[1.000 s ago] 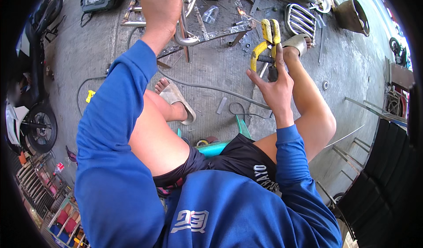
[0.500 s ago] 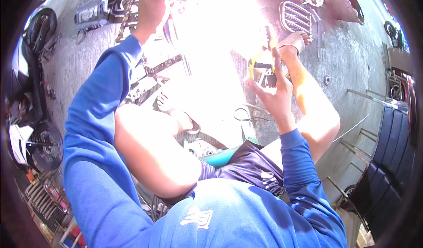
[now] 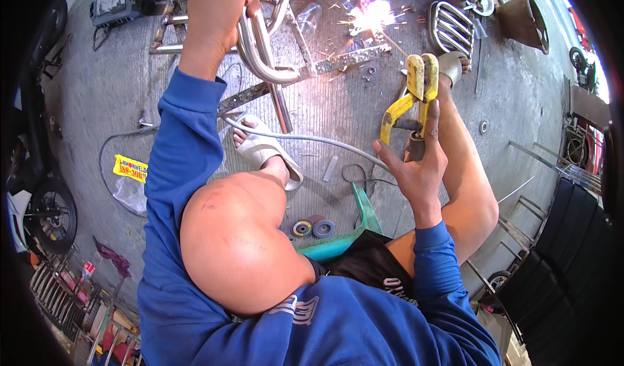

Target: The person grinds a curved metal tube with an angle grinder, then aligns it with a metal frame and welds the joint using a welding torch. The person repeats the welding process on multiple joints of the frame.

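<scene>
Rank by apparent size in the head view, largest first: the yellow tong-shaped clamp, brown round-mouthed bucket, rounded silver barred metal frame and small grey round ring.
1. Yellow clamp
2. Brown bucket and silver barred frame: too alike to rank
3. Grey ring

A yellow welding clamp (image 3: 399, 108), right of centre, points upward, its thin rod (image 3: 394, 44) glaring white at the tip; shiny bent pipes (image 3: 263, 49) slant at upper left.

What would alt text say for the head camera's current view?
Bright sparks burst near a metal frame as a person's right-hand grip holds a yellow clamp with a thin rod pointing toward them; the left-hand grip holds a shiny bent tube.
</scene>
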Motion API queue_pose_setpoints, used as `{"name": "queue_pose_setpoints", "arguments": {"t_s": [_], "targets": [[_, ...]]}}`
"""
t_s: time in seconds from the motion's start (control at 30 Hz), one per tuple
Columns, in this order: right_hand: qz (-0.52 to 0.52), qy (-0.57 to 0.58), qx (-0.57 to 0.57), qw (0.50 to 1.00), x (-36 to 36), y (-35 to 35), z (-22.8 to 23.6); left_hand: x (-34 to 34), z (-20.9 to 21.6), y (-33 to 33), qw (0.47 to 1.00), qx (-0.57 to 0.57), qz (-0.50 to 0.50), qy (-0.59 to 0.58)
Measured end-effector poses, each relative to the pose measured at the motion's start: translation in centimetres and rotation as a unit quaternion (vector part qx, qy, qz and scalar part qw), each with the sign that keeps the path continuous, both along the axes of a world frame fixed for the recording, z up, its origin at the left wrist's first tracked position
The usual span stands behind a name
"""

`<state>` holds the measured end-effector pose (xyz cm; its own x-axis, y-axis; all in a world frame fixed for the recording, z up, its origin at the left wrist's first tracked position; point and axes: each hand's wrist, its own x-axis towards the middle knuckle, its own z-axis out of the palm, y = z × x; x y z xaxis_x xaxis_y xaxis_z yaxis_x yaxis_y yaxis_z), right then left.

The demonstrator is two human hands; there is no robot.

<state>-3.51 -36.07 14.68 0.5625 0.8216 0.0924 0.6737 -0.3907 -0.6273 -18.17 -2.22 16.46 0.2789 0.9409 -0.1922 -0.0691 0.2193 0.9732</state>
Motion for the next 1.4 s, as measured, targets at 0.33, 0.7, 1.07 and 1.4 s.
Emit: {"name": "queue_pose_setpoints", "arguments": {"t_s": [0.33,0.7,1.07,1.4], "targets": [[0.000,0.096,0.026,0.995,0.1,-2.3,2.8,-0.3,2.7,-2.5,0.997,0.055,0.025,-0.048],[0.033,0.097,0.085,0.991,-1.8,-4.7,6.3,-1.8,10.9,-6.4,0.931,0.348,-0.051,-0.102],[0.029,0.034,0.070,0.997,-0.2,-2.7,3.8,-2.2,11.7,-7.5,0.962,0.269,0.000,-0.035],[-0.003,0.045,0.029,0.999,0.5,-1.1,1.8,-2.9,7.4,-5.4,0.969,0.244,-0.026,-0.026]]}}
